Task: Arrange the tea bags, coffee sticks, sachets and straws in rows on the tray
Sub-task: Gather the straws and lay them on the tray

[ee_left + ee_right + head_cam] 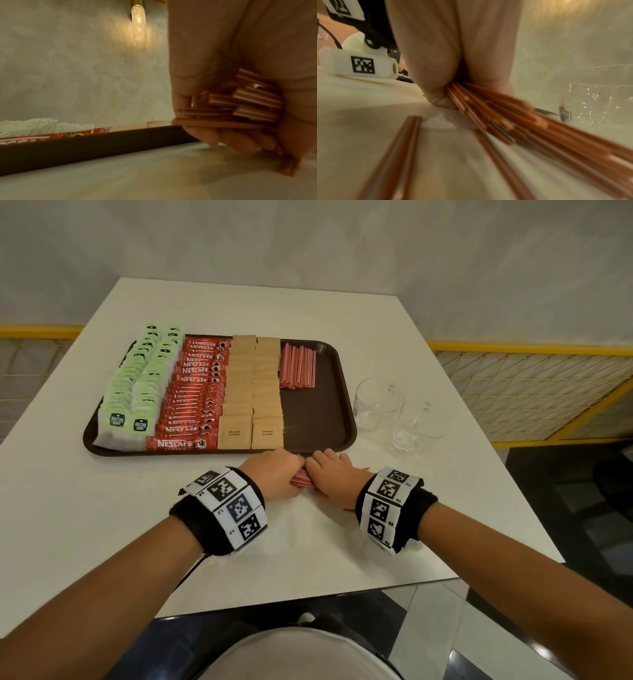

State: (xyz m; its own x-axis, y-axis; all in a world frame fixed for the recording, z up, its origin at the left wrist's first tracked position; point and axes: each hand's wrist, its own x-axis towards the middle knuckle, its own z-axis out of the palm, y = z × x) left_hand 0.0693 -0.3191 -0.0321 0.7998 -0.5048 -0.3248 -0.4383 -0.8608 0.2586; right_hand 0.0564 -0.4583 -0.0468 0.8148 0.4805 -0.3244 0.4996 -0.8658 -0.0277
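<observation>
A brown tray (317,412) holds rows of green tea bags (138,386), red coffee sticks (193,395), brown sugar sachets (253,392) and a short row of red straws (297,367) at its far right. Just in front of the tray's near rim, my left hand (275,472) and right hand (330,474) meet on the white table, both curled round one bundle of red straws (301,478). The left wrist view shows the straw ends (243,104) inside my curled fingers. In the right wrist view the bundle (501,119) fans out of my grip, and loose straws (397,155) lie on the table.
Two clear glass cups (376,405) (416,428) stand right of the tray, one of them close by as the glass (599,97) in the right wrist view. The tray's right part is bare. A yellow mesh railing (531,392) runs behind the table's (239,302) right side.
</observation>
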